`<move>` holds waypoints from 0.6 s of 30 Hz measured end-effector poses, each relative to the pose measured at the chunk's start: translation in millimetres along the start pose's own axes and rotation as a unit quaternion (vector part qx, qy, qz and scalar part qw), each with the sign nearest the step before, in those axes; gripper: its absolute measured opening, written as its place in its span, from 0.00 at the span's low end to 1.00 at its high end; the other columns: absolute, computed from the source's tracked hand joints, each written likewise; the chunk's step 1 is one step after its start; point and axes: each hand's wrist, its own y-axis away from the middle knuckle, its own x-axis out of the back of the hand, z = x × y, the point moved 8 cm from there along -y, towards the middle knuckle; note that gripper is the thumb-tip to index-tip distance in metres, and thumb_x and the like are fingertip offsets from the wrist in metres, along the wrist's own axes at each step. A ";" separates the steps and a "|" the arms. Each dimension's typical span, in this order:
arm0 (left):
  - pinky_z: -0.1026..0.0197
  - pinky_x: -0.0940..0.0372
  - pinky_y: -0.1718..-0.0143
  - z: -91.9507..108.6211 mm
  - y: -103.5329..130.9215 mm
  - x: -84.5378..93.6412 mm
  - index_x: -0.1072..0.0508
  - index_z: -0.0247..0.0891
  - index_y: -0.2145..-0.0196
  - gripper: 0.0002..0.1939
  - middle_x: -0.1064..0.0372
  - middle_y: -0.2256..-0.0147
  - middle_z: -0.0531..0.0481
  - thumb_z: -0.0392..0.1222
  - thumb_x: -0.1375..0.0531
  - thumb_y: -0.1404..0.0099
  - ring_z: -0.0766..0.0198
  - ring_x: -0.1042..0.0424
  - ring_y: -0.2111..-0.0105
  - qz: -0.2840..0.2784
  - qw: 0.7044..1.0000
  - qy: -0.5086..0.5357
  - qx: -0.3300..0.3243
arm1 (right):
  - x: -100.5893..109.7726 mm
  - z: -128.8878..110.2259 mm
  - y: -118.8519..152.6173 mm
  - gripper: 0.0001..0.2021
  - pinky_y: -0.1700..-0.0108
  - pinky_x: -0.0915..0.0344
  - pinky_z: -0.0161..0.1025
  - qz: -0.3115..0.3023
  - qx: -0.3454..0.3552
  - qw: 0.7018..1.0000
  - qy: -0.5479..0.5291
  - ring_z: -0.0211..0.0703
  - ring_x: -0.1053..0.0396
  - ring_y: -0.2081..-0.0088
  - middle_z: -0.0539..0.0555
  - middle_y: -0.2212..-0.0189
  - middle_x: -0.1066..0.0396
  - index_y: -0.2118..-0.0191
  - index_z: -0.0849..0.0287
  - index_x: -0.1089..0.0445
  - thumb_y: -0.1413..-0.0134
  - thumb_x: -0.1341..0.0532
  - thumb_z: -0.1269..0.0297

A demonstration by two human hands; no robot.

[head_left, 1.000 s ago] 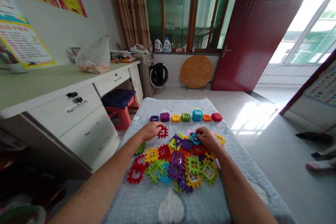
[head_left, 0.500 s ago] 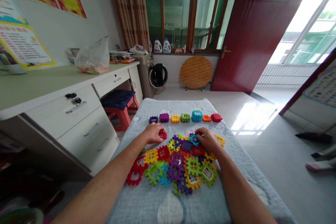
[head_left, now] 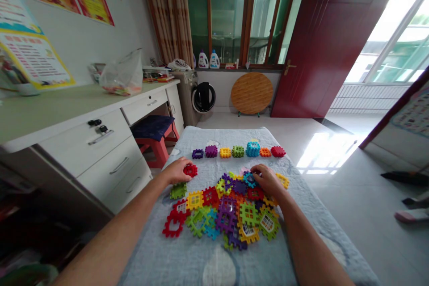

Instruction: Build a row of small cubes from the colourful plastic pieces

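My left hand point(head_left: 177, 170) grips a red building-block piece point(head_left: 191, 170) at the left of the cloth-covered table. A green square piece point(head_left: 178, 191) lies just below that hand. My right hand point(head_left: 266, 177) has its fingers closed on the edge of a blue block piece point(head_left: 249, 179) at the top of a loose pile. Purple pieces point(head_left: 226, 214), yellow pieces point(head_left: 195, 200) and red pieces point(head_left: 173, 223) with notched edges overlap in this pile. Beyond both hands stand stacks sorted by colour in a row, among them a purple stack point(head_left: 211, 151), a light-blue stack point(head_left: 253, 149) and a red stack point(head_left: 278, 151).
The table wears a pale blue cloth point(head_left: 214, 263). To the left are a white desk point(head_left: 80, 140) and a red stool point(head_left: 158, 147) with a dark seat. A washing machine point(head_left: 186, 94) and a round wooden tabletop point(head_left: 252, 93) stand at the back.
My left hand has moved left with the red piece, exposing more of the green piece below. The right hand stays at the blue piece.
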 end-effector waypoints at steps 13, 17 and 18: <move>0.62 0.37 0.61 51.2 -19.7 -3.9 0.27 0.37 0.60 0.22 0.30 0.63 0.47 0.45 0.38 0.55 0.59 0.30 0.63 0.048 0.997 0.012 -0.060 | 3.0 -2.7 1.7 0.10 0.59 0.38 0.38 -0.002 -0.004 1.000 0.000 0.42 0.33 0.65 0.55 0.67 0.29 0.65 0.60 0.28 0.54 0.45 0.71; 0.61 0.37 0.60 76.0 -34.9 -25.3 0.27 0.37 0.61 0.22 0.30 0.63 0.46 0.46 0.36 0.56 0.57 0.30 0.63 0.024 0.996 0.003 -0.082 | 3.5 -5.1 2.3 0.10 0.59 0.38 0.38 -0.006 -0.006 1.000 0.001 0.42 0.33 0.65 0.55 0.67 0.29 0.65 0.60 0.28 0.53 0.45 0.71; 0.60 0.37 0.60 78.9 -37.3 -28.9 0.27 0.36 0.60 0.24 0.30 0.62 0.45 0.47 0.35 0.56 0.56 0.30 0.62 0.019 0.996 0.002 -0.082 | 3.4 -5.4 2.4 0.10 0.59 0.38 0.38 -0.007 -0.005 1.000 0.002 0.42 0.33 0.65 0.55 0.67 0.29 0.65 0.61 0.29 0.53 0.45 0.71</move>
